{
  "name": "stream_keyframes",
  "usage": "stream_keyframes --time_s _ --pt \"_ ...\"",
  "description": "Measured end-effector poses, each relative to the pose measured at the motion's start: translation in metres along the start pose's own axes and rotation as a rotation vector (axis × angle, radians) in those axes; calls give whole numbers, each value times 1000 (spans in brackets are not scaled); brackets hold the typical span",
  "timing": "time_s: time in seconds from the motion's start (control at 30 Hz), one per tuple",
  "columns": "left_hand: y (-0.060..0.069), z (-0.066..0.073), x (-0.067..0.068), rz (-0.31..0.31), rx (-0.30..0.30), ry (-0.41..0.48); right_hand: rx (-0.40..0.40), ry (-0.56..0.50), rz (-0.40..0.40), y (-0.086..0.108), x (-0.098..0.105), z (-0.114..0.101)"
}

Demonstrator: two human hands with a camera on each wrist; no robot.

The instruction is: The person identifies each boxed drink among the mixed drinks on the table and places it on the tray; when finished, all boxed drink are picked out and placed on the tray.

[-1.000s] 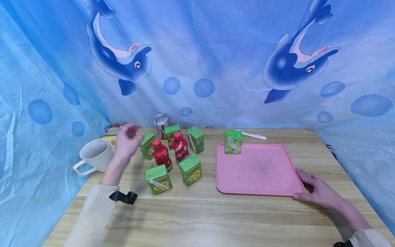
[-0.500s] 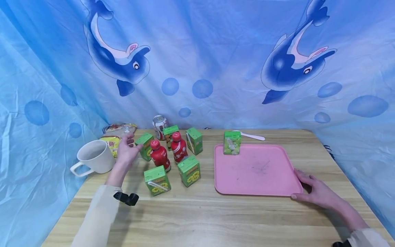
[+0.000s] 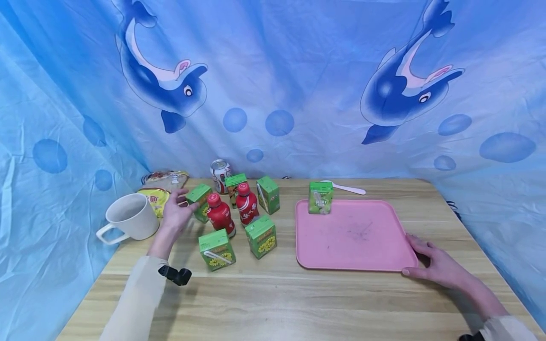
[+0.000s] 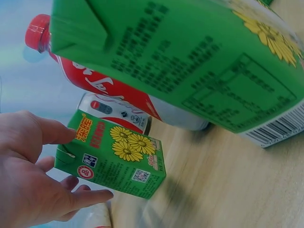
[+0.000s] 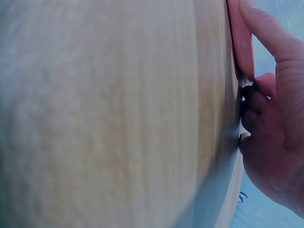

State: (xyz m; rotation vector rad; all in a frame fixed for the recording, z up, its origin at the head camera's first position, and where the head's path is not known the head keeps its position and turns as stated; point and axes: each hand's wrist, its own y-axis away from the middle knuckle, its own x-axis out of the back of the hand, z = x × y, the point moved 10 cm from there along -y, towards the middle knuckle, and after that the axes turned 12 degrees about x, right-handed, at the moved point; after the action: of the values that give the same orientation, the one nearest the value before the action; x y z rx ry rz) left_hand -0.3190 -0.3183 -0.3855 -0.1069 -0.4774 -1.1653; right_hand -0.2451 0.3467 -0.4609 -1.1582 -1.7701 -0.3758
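A green drink carton (image 3: 199, 195), printed with yellow flowers, is seen standing upright on the wooden table (image 3: 273, 303). It is flanked by the spread fingers of the left hand (image 3: 176, 213); whether they are in contact cannot be told. The pink rectangular tray (image 3: 362, 237), round-cornered and low-rimmed, is laid flat at the right, its middle marked by dark scuffs. Its near right corner is held by the right hand (image 3: 439, 264).

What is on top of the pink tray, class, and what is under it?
On the pink tray, a green carton stands near the far left corner; dark marks show farther right. Underneath cannot be seen: the tray covers it.
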Motion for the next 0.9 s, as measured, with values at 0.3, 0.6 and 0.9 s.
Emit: stream_keyframes --time_s 0.3,0.6,0.9 --pt "-5 -6 -3 3 -1 -18 -15 -24 -9 1 0 2" --pt "-7 -7 -6 16 -13 -12 -5 -11 -2 1 0 0" --pt "-7 -6 -6 28 -11 -5 -19 -22 -9 0 0 1"
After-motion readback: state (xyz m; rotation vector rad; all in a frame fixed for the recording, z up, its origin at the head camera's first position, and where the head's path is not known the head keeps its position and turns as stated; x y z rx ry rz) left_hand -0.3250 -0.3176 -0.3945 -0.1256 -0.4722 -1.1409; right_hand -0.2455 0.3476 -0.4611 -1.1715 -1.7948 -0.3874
